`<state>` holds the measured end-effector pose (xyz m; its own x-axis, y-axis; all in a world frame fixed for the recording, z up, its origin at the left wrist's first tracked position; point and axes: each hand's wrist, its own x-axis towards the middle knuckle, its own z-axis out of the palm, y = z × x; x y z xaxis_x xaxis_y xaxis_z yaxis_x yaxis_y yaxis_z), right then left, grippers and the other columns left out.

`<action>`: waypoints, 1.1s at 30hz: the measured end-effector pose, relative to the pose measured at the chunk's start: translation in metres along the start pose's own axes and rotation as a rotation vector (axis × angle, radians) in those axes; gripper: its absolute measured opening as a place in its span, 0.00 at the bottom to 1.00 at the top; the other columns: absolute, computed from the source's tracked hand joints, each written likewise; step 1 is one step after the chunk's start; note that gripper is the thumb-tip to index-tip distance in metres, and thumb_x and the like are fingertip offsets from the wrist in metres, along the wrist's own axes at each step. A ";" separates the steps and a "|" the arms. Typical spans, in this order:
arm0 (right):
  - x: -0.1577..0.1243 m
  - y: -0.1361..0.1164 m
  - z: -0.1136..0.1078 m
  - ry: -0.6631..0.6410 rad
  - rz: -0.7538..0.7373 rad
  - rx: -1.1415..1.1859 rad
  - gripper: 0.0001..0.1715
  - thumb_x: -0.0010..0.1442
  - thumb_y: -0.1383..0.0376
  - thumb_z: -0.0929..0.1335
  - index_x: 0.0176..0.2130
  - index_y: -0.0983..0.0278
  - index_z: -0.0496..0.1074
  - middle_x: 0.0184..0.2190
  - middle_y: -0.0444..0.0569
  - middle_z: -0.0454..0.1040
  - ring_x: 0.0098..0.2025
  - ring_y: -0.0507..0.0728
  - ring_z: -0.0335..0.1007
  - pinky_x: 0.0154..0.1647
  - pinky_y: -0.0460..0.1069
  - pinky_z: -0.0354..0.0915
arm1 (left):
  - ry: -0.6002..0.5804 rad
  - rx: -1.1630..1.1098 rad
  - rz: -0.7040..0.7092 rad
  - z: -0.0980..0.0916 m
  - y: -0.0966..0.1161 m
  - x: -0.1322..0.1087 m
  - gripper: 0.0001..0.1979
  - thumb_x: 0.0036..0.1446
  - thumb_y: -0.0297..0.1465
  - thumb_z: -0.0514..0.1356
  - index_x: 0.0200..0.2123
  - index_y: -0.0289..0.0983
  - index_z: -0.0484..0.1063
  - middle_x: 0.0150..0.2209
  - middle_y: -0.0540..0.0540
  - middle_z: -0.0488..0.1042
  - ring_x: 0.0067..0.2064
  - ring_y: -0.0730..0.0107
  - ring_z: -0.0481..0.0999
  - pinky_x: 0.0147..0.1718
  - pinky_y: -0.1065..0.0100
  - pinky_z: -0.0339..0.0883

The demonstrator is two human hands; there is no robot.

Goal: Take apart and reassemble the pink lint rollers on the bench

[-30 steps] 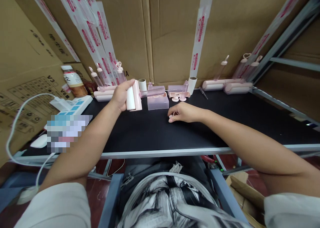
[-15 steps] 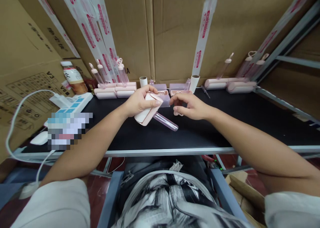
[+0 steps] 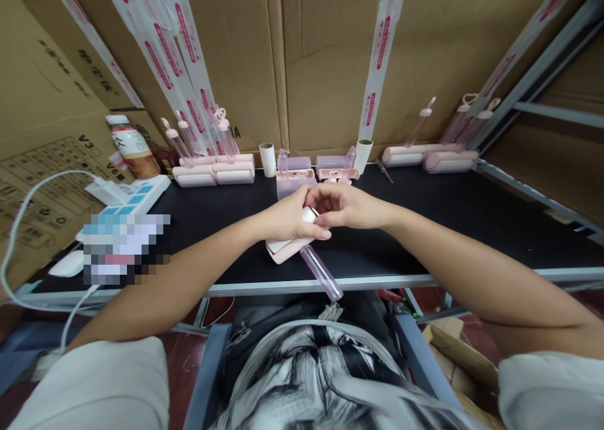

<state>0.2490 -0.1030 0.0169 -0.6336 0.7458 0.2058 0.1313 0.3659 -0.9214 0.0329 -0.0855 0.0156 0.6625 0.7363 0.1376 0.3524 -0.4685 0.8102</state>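
My left hand (image 3: 290, 219) is wrapped around a pale pink and white case (image 3: 285, 252), tilted just above the black tabletop. A clear purple tube (image 3: 322, 273) sticks out below the case, slanting toward the table's front edge. My right hand (image 3: 346, 205) meets the left at the case's far right end, its fingers curled and pinched there. Whatever those fingertips hold is hidden. Behind the hands are an open purple-and-pink case (image 3: 295, 188) and an open pink tray (image 3: 328, 173) with small pink loop parts in it.
Pink cases with tubes upright behind them stand at the back left (image 3: 234, 169) and back right (image 3: 450, 161). Two white cylinders (image 3: 267, 159) and a small screwdriver-like tool (image 3: 384, 171) are at the rear. A power strip (image 3: 136, 203) and a drink bottle (image 3: 134, 146) occupy the left.
My left hand has brought the case and tube nearer and to the right. My right hand has moved slightly left from above a small pink part, and its fingers now close at the case's end.
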 end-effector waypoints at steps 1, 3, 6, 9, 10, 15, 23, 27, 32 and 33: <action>0.001 0.002 0.001 -0.005 0.054 0.042 0.17 0.52 0.65 0.79 0.39 0.62 0.74 0.32 0.42 0.76 0.30 0.51 0.71 0.32 0.47 0.70 | -0.013 -0.017 -0.005 0.001 -0.003 0.001 0.40 0.39 0.44 0.83 0.50 0.40 0.69 0.49 0.40 0.80 0.50 0.48 0.82 0.49 0.50 0.75; 0.003 0.004 0.004 0.014 0.130 0.131 0.16 0.49 0.66 0.78 0.36 0.62 0.72 0.29 0.41 0.76 0.27 0.51 0.71 0.29 0.47 0.70 | -0.037 -0.056 0.019 0.002 -0.007 0.002 0.38 0.40 0.44 0.83 0.49 0.40 0.69 0.48 0.40 0.81 0.49 0.49 0.83 0.48 0.51 0.76; 0.003 0.005 0.012 0.041 0.179 0.245 0.16 0.45 0.69 0.77 0.32 0.62 0.70 0.25 0.39 0.74 0.23 0.49 0.69 0.24 0.44 0.67 | -0.075 -0.074 0.048 0.001 -0.009 0.001 0.36 0.40 0.43 0.83 0.47 0.40 0.69 0.45 0.41 0.82 0.48 0.49 0.84 0.47 0.52 0.77; 0.003 0.004 0.020 0.044 0.200 0.331 0.15 0.43 0.71 0.75 0.29 0.62 0.68 0.21 0.37 0.72 0.20 0.48 0.65 0.20 0.43 0.62 | -0.129 -0.074 0.034 -0.001 -0.007 -0.001 0.34 0.43 0.43 0.82 0.45 0.40 0.68 0.46 0.40 0.83 0.48 0.50 0.84 0.48 0.51 0.77; 0.004 0.004 0.021 0.045 0.205 0.353 0.14 0.42 0.71 0.74 0.29 0.62 0.67 0.20 0.37 0.71 0.19 0.47 0.64 0.19 0.43 0.61 | -0.145 -0.080 0.039 -0.001 -0.007 -0.001 0.33 0.44 0.43 0.81 0.44 0.40 0.67 0.47 0.39 0.83 0.49 0.50 0.84 0.49 0.51 0.76; 0.006 0.005 0.024 0.094 0.184 0.387 0.14 0.40 0.71 0.72 0.26 0.61 0.64 0.18 0.35 0.66 0.17 0.46 0.58 0.15 0.42 0.56 | -0.126 -0.082 0.095 -0.005 -0.002 0.004 0.31 0.48 0.47 0.79 0.44 0.39 0.69 0.49 0.40 0.82 0.52 0.51 0.83 0.51 0.53 0.75; 0.007 0.005 0.019 0.221 0.065 0.235 0.12 0.43 0.67 0.73 0.29 0.62 0.68 0.21 0.36 0.66 0.20 0.47 0.59 0.18 0.44 0.58 | 0.008 -0.073 0.110 -0.007 -0.010 0.008 0.43 0.47 0.49 0.79 0.61 0.39 0.69 0.54 0.39 0.79 0.51 0.50 0.81 0.53 0.52 0.74; 0.005 0.003 0.020 0.204 0.078 0.194 0.12 0.43 0.66 0.73 0.29 0.60 0.67 0.21 0.36 0.65 0.20 0.48 0.57 0.20 0.45 0.55 | 0.024 -0.144 0.154 -0.006 -0.009 0.009 0.44 0.40 0.44 0.83 0.57 0.40 0.71 0.57 0.39 0.78 0.58 0.49 0.80 0.57 0.53 0.73; 0.006 0.006 0.016 0.264 -0.021 0.024 0.07 0.43 0.64 0.69 0.24 0.60 0.64 0.20 0.38 0.62 0.23 0.49 0.53 0.25 0.47 0.49 | 0.004 -0.467 -0.020 -0.010 -0.004 0.005 0.41 0.48 0.46 0.78 0.60 0.41 0.65 0.30 0.52 0.77 0.25 0.66 0.76 0.27 0.63 0.72; 0.007 0.009 0.014 0.280 -0.029 -0.017 0.05 0.43 0.64 0.68 0.23 0.60 0.65 0.20 0.39 0.63 0.24 0.49 0.53 0.26 0.48 0.49 | 0.054 -0.525 -0.030 -0.012 -0.004 0.005 0.39 0.49 0.47 0.77 0.59 0.41 0.65 0.28 0.54 0.75 0.23 0.67 0.75 0.24 0.64 0.71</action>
<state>0.2352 -0.1022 0.0058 -0.4023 0.8587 0.3175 0.1307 0.3971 -0.9084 0.0271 -0.0741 0.0196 0.6174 0.7762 0.1280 -0.0171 -0.1494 0.9886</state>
